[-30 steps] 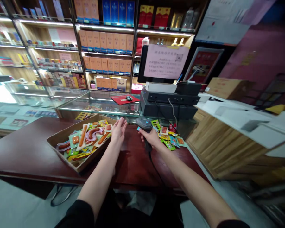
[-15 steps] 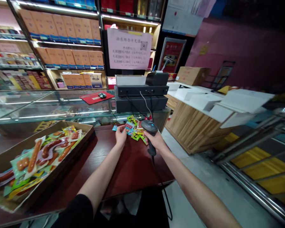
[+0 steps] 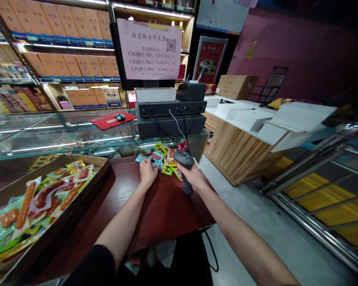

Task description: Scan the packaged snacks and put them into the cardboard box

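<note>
In my right hand [image 3: 194, 177] is a dark barcode scanner [image 3: 184, 159], its fingers wrapped round the handle and its head over the right side of a pile of snack packets. My left hand [image 3: 148, 174] reaches to the left side of this pile, fingers closed on a blue snack packet [image 3: 142, 158]. Among the small packets are a green packet [image 3: 167, 170] and another green one [image 3: 160, 148] farther back. They lie together on the dark red tabletop [image 3: 122, 186]. The fingertips of my left hand are partly hidden among the packets.
At the left stands a cardboard tray [image 3: 100, 162] full of wrapped sausages. A till [image 3: 171, 109] with cables is behind the packets, beside a red mouse pad [image 3: 106, 121] on the glass counter. A wooden counter [image 3: 235, 155] and metal railing [image 3: 310, 178] stand right.
My view has shifted slightly, so the scene sits farther left. My left hand has lowered onto the blue packets at the pile's left edge. The scanner stays in my right hand.
</note>
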A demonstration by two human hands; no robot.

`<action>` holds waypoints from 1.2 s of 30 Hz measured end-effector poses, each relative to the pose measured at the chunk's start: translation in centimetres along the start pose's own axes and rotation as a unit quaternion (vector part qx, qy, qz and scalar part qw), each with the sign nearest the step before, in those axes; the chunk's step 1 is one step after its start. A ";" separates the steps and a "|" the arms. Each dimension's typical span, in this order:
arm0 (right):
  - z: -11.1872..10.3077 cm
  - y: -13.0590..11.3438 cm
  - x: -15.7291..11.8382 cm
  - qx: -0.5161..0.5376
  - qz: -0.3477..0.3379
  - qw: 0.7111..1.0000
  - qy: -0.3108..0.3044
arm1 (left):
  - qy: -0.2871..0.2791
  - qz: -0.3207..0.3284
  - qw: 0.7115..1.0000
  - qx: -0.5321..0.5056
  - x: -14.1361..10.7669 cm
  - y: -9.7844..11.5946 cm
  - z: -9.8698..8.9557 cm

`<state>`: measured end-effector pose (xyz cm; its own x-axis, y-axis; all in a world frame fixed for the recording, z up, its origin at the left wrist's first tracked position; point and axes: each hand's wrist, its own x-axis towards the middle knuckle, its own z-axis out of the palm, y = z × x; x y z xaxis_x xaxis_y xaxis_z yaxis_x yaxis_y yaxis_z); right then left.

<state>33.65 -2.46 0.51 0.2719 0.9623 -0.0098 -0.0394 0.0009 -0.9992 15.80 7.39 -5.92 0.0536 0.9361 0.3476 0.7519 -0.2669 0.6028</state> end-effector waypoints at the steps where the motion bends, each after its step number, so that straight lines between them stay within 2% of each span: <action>1: 0.4 0.0 -0.1 0.000 -0.002 1.000 -0.003 | -0.013 -0.017 1.000 -0.006 0.1 -0.2 -0.5; 8: 4.0 -1.1 -1.6 0.002 0.002 0.999 -0.033 | -0.122 -0.104 0.983 -0.094 1.5 -2.8 -5.1; 11: 5.6 -1.6 -2.2 0.006 0.005 0.998 -0.056 | -0.094 -0.159 0.962 -0.203 1.4 -3.5 -6.1; 14: 7.0 -1.6 -2.6 -0.006 0.010 0.998 -0.066 | -0.054 -0.192 0.902 -0.383 1.1 -3.4 -6.2; 17: 8.2 -1.4 -2.7 -0.029 0.010 0.997 -0.069 | -0.064 -0.195 0.830 -0.518 0.9 -2.6 -6.0; 20: 9.1 -1.2 -2.7 -0.052 0.006 0.996 -0.068 | -0.066 -0.199 0.802 -0.560 0.8 -1.9 -6.0; 24: 9.6 -1.5 -2.8 -0.072 -0.007 0.995 -0.066 | -0.071 -0.192 0.790 -0.578 0.7 -1.7 -6.1; 33: 9.4 -1.8 -2.8 -0.089 -0.019 0.994 -0.059 | -0.079 -0.161 0.818 -0.547 0.9 -2.1 -5.7; 36: 9.3 -1.9 -3.1 -0.092 -0.021 0.994 -0.063 | -0.079 -0.175 0.803 -0.564 0.5 -1.7 -6.2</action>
<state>23.99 -2.91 2.75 0.1470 0.9888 0.0251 0.1480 0.0031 -0.9890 10.49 6.93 -2.29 0.1177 0.9927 -0.0272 -0.3302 0.0650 0.9417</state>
